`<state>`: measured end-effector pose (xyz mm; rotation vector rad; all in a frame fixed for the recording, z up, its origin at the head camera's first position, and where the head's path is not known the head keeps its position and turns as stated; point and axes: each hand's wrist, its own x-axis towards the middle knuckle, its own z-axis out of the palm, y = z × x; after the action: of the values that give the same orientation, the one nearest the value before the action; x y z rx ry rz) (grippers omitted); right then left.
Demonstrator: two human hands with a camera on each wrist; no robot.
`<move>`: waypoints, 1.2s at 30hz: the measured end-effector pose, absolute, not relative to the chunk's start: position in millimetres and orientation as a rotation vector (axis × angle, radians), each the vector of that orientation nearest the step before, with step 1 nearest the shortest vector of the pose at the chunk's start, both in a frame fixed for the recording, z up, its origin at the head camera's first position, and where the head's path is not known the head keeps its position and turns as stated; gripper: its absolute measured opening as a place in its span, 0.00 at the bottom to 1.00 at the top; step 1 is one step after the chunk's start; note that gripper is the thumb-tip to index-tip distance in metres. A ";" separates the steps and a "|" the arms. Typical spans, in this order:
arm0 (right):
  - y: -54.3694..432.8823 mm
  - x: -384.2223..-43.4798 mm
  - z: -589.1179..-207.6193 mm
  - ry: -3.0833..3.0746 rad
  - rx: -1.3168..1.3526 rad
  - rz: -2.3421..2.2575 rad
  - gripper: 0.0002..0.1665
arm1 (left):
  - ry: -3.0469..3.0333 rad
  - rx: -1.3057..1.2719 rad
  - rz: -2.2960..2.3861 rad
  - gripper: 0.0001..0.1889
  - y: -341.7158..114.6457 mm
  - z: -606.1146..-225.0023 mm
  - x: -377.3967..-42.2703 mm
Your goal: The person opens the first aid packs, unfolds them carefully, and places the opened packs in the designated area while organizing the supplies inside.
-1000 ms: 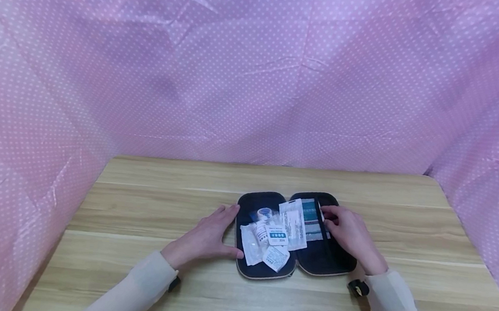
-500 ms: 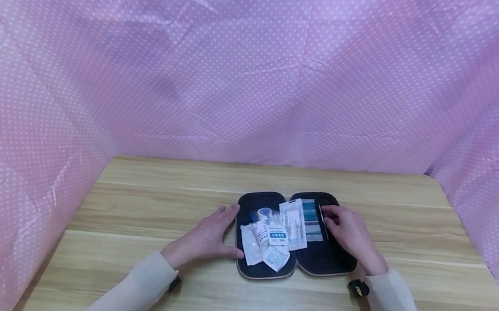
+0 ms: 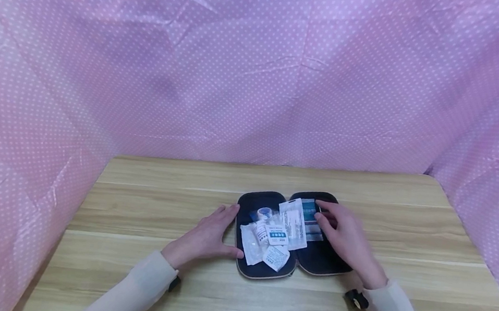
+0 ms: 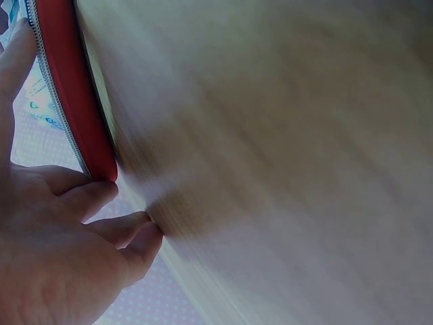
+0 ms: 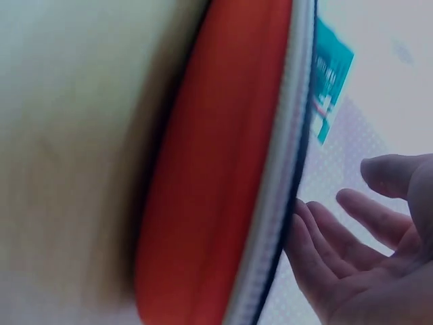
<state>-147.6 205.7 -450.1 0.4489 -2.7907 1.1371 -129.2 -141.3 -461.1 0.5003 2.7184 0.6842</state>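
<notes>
A zippered case [image 3: 257, 273], black inside and red outside, lies unfolded on the table. My left hand [image 3: 204, 237] rests against its left rim, thumb and fingers spread and touching the edge. Over the right half is my right hand [image 3: 346, 236], fingers loosely bent near the teal-striped packets [image 3: 310, 210]; the right wrist view shows nothing held. A long white packet [image 3: 293, 224] lies across the hinge. In the left half are a clear-wrapped roll [image 3: 264, 213], an alcohol pad sachet [image 3: 277, 235], another white sachet [image 3: 276, 258] and a white wrapped packet [image 3: 251, 245].
The wooden table [image 3: 155, 190] extends around the case on all sides. Pink dotted cloth [image 3: 260, 73] hangs behind the table and along both sides.
My right hand has moved left from the pocket edge in the right half towards the teal-striped packets, whose right end is now covered. The left hand and case stay put.
</notes>
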 end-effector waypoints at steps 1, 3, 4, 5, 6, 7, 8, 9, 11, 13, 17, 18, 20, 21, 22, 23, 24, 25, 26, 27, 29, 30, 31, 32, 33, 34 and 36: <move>203.9 -145.9 -449.8 -2.788 0.466 1.145 0.24 | 2.718 0.500 0.685 0.63 -141.3 -461.0 -129.1; 201.1 -142.6 -449.1 -2.790 0.493 1.160 0.24 | 2.719 0.500 0.684 0.63 -141.3 -460.8 -128.8; 199.8 -141.1 -449.3 -2.795 0.502 1.155 0.24 | 2.719 0.502 0.684 0.63 -141.3 -461.0 -128.9; 198.2 -139.7 -449.3 -2.802 0.508 1.148 0.24 | 2.720 0.504 0.684 0.63 -141.3 -460.9 -128.9; 196.9 -138.5 -449.7 -2.808 0.515 1.139 0.24 | 2.720 0.505 0.683 0.63 -141.2 -460.9 -128.8; 195.5 -137.5 -450.2 -2.812 0.521 1.130 0.24 | 2.721 0.506 0.684 0.63 -141.3 -460.8 -128.8; 194.3 -136.5 -450.8 -2.815 0.524 1.126 0.24 | 2.722 0.508 0.684 0.63 -141.4 -460.7 -128.8; 192.9 -135.8 -451.5 -2.819 0.528 1.116 0.24 | 2.722 0.509 0.684 0.63 -141.4 -460.7 -128.9; 190.5 -134.6 -452.4 -2.821 0.536 1.113 0.23 | 2.722 0.510 0.686 0.63 -141.5 -460.6 -128.9; 188.1 -134.0 -452.7 -2.819 0.546 1.123 0.23 | 2.722 0.510 0.686 0.63 -141.5 -460.8 -129.0; 183.9 -133.1 -452.8 -2.830 0.547 1.130 0.22 | 2.720 0.507 0.684 0.63 -141.3 -460.7 -129.2; 183.2 -132.8 -452.7 -2.830 0.547 1.132 0.22 | 2.720 0.507 0.684 0.63 -141.3 -460.7 -129.3; 181.7 -132.5 -452.7 -2.832 0.543 1.131 0.22 | 2.719 0.504 0.684 0.63 -141.1 -460.4 -129.3; 181.1 -132.4 -452.8 -2.830 0.542 1.133 0.22 | 2.718 0.502 0.683 0.63 -141.1 -460.3 -129.3; 180.5 -132.5 -453.0 -2.830 0.540 1.133 0.21 | 2.718 0.501 0.684 0.63 -141.0 -460.2 -129.3; 180.0 -132.4 -453.0 -2.830 0.539 1.131 0.21 | 2.717 0.497 0.682 0.63 -140.9 -460.2 -129.4; 179.6 -132.5 -453.4 -2.829 0.540 1.129 0.21 | 2.716 0.495 0.681 0.63 -140.9 -460.2 -129.5; 179.1 -132.7 -453.5 -2.830 0.538 1.128 0.20 | 2.714 0.492 0.681 0.63 -140.8 -460.1 -129.6; 178.5 -132.8 -453.3 -2.830 0.536 1.126 0.20 | 2.712 0.488 0.681 0.63 -140.7 -460.0 -129.8; 178.1 -132.9 -453.4 -2.829 0.533 1.122 0.20 | 2.711 0.485 0.680 0.63 -140.6 -459.8 -129.9; 177.4 -133.1 -453.1 -2.826 0.527 1.118 0.19 | 2.707 0.477 0.681 0.63 -140.5 -459.8 -130.2; 177.3 -133.4 -452.8 -2.824 0.523 1.117 0.19 | 2.705 0.475 0.683 0.63 -140.4 -459.7 -130.3; 177.3 -133.7 -452.2 -2.820 0.516 1.113 0.19 | 2.704 0.473 0.684 0.63 -140.4 -459.7 -130.4; 177.6 -134.1 -451.8 -2.816 0.510 1.106 0.19 | 2.703 0.471 0.684 0.63 -140.4 -459.7 -130.4; 178.1 -134.5 -451.5 -2.812 0.501 1.099 0.19 | 2.702 0.470 0.685 0.63 -140.4 -459.7 -130.5; 178.8 -135.0 -450.8 -2.806 0.498 1.096 0.19 | 2.702 0.470 0.684 0.63 -140.5 -459.6 -130.4; 180.7 -136.1 -449.4 -2.792 0.490 1.093 0.19 | 2.702 0.474 0.686 0.63 -140.5 -459.3 -130.4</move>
<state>-136.1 180.7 -449.4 0.4902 -2.7916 1.0931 -130.4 -140.5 -459.3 0.4742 2.7024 0.6860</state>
